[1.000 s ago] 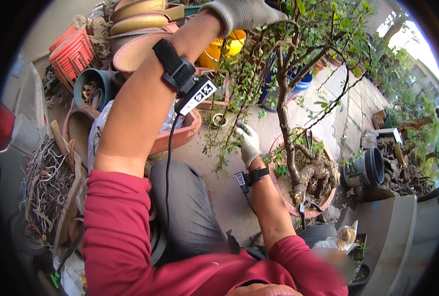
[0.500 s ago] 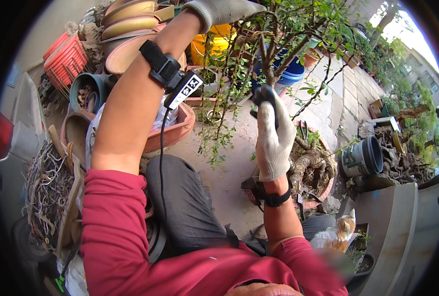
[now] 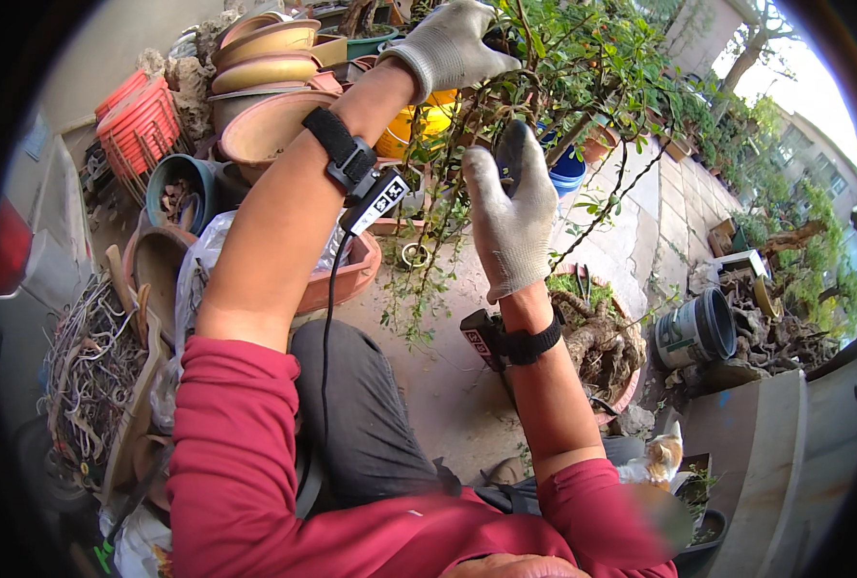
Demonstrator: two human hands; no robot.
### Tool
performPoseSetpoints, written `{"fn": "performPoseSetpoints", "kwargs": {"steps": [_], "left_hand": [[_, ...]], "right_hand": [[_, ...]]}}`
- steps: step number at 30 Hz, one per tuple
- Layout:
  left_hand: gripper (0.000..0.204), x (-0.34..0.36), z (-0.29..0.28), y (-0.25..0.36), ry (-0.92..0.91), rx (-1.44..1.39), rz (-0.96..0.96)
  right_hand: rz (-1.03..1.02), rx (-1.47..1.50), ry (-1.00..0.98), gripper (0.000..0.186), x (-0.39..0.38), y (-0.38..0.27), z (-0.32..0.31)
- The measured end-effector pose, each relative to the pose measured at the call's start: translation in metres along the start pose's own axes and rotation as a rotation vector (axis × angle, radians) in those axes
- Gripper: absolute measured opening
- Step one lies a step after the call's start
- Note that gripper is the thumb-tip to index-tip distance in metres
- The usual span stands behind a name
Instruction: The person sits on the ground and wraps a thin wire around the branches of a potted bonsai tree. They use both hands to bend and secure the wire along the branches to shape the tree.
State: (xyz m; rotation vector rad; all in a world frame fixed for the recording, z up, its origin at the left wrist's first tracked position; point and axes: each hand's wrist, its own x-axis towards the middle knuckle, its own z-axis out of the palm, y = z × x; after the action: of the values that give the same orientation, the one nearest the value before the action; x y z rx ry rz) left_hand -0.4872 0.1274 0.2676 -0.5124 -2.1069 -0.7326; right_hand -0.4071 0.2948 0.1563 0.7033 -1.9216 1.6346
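Note:
A leafy bush [image 3: 621,72] with thin woody branches and trailing shoots rises at the top centre. My left hand [image 3: 455,48], in a white knitted glove with a dark palm, is at its upper left side. Its thumb and fingers are apart around the edge of the branches, and I see nothing held. Below the branching part, my right hand [image 3: 515,214], in a matching glove, points upward. Its thumb stands away from the raised fingers, close to the stems. Leaves and the gloves hide part of the stems.
Stacked clay pots [image 3: 267,58], red baskets [image 3: 140,125] and a yellow bucket [image 3: 414,130] stand at the back left. A gnarled stump [image 3: 597,347] sits in a round planter at right, near a tipped bucket [image 3: 684,332]. A white-orange cat [image 3: 662,458] is beside my right arm.
My right hand has let go of the trunk and spread its thumb from its fingers. My left hand has come lower into view. The bush has tilted and the view shifted slightly.

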Motion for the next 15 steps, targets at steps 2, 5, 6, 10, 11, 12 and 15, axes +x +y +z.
{"fn": "performPoseSetpoints", "kwargs": {"steps": [2,5,6,10,11,12,15], "left_hand": [[0.035,-0.001,-0.002,0.002,-0.008,0.061,0.007],[0.035,0.001,-0.003,0.005,-0.005,-0.041,0.032],[0.034,0.000,-0.004,0.005,-0.019,-0.018,0.004],[0.038,-0.001,-0.003,0.005,0.006,-0.003,-0.024],[0.039,-0.001,-0.002,0.005,0.007,0.017,-0.033],[0.039,-0.001,-0.002,0.004,0.007,0.038,-0.041],[0.039,0.001,0.002,0.001,-0.015,0.078,-0.051]], "right_hand": [[-0.009,0.007,0.028,0.067,0.003,0.003,0.000],[0.018,0.048,-0.045,0.069,0.009,0.006,0.000],[0.023,0.037,-0.048,0.070,0.010,0.007,0.000],[0.025,0.138,-0.065,0.072,0.013,0.009,0.001],[0.037,0.155,-0.069,0.072,0.012,0.009,0.002],[0.049,0.172,-0.072,0.073,0.012,0.009,0.002],[0.108,0.366,-0.072,0.073,0.009,0.008,0.003]]}}
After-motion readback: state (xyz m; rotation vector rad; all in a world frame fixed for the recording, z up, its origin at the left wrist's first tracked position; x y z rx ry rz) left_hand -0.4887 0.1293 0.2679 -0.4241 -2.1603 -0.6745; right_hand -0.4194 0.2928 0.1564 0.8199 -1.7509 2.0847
